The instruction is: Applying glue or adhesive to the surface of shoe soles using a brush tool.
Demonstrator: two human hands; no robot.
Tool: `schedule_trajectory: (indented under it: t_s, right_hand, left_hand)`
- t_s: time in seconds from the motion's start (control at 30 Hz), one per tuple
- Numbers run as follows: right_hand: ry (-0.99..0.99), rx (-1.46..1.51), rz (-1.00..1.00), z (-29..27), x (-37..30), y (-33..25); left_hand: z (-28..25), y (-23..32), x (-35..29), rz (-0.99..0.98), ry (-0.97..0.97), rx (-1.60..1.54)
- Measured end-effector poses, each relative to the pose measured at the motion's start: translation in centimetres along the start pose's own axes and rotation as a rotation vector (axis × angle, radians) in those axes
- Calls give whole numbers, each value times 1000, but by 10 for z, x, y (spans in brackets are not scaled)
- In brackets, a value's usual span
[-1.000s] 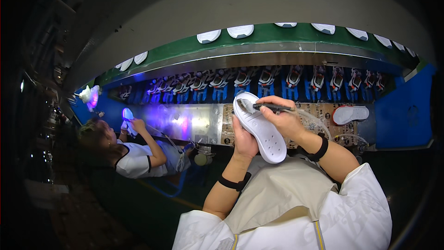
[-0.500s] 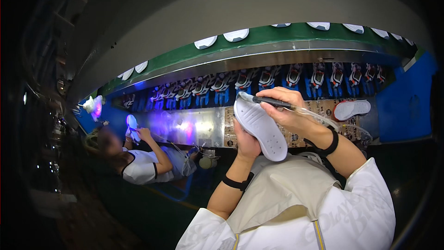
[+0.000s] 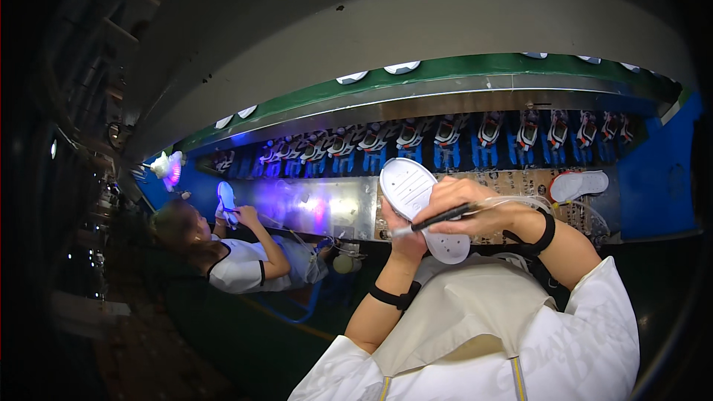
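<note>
My left hand (image 3: 402, 235) is closed around the left side of a white shoe sole (image 3: 406, 180), which tilts upright in front of my apron. Grooves show on its upper part and small holes near its lower end. In my right hand (image 3: 469, 203) is a black-handled brush (image 3: 443, 216) with a clear tube trailing from its back end. The brush's pale tip reaches across the sole to its left edge, close to my left hand. My right hand and the brush hide the sole's middle.
A cardboard-covered bench (image 3: 505, 178) lies beyond my hands, with another sole (image 3: 579, 186) at its right. Several shoe uppers (image 3: 448, 134) stand in a row behind. Soles ride a green conveyor (image 3: 475, 67) above. At left a person (image 3: 245, 263) holds a sole under violet light.
The brush has moved from the sole's far end down to its left edge near my left hand. My right hand now crosses the sole's middle. The whole view has shifted slightly.
</note>
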State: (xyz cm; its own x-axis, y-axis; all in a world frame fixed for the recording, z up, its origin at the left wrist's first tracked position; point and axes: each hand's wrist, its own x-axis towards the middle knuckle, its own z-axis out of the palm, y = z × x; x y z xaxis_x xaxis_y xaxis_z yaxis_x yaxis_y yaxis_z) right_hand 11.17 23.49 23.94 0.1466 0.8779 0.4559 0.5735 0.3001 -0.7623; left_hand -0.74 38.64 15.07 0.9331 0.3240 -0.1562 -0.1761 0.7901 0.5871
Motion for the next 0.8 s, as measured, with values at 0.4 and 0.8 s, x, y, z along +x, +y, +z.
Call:
schedule_trajectory:
  t_s: [0.4, 0.8]
  right_hand:
    - [338, -222, 95, 1, 3, -6]
    - [-80, -146, -183, 4, 14, -35]
  left_hand:
    - [30, 32, 23, 29, -66, -242]
    - [28, 65, 43, -47, -149, -384]
